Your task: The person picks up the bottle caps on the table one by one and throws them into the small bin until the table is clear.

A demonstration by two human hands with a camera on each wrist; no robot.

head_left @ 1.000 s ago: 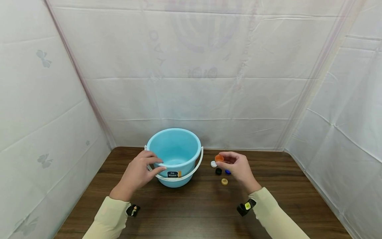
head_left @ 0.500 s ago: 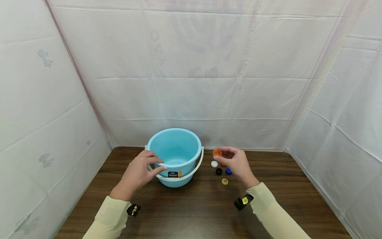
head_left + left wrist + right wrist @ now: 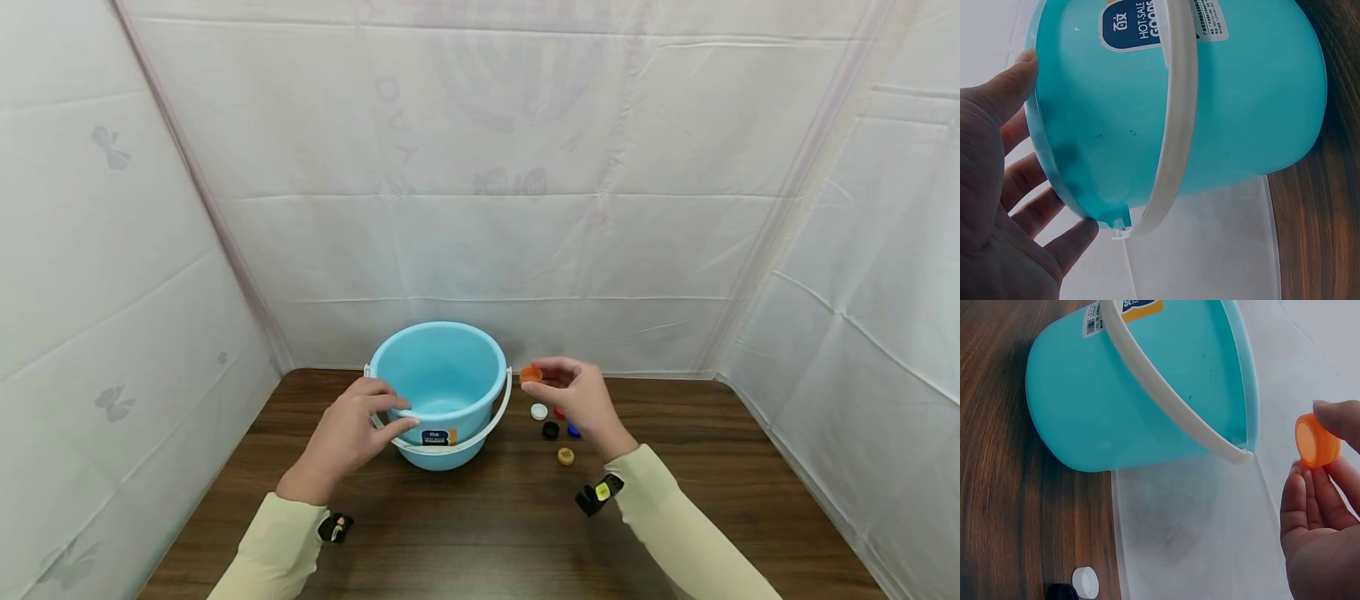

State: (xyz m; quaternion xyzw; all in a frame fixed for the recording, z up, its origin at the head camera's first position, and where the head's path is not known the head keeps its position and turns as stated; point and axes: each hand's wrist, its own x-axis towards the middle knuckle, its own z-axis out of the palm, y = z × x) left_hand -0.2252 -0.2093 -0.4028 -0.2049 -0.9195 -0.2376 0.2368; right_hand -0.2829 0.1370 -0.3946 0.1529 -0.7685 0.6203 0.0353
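A light blue bucket (image 3: 468,423) stands upright on the table, its white handle (image 3: 1180,106) lowered across the front. My left hand (image 3: 347,432) holds the bucket's rim at the left front, thumb outside and fingers over the edge. Between thumb and fingers, my right hand (image 3: 585,406) pinches an orange bottle cap (image 3: 1315,441), raised just right of the bucket rim and apart from it. Below that hand lie a white cap (image 3: 538,412), a black cap (image 3: 551,430), a blue cap (image 3: 573,431), a yellowish cap (image 3: 566,456) and a partly hidden red cap (image 3: 559,412).
The dark wooden table (image 3: 465,533) carries the bucket and caps. White sheeting forms a back wall (image 3: 480,250) close behind the bucket, with further sheets along the left and right sides.
My right hand has lifted the orange cap and carried it left toward the bucket, bringing the red cap partly into view. My left hand and the bucket stay put.
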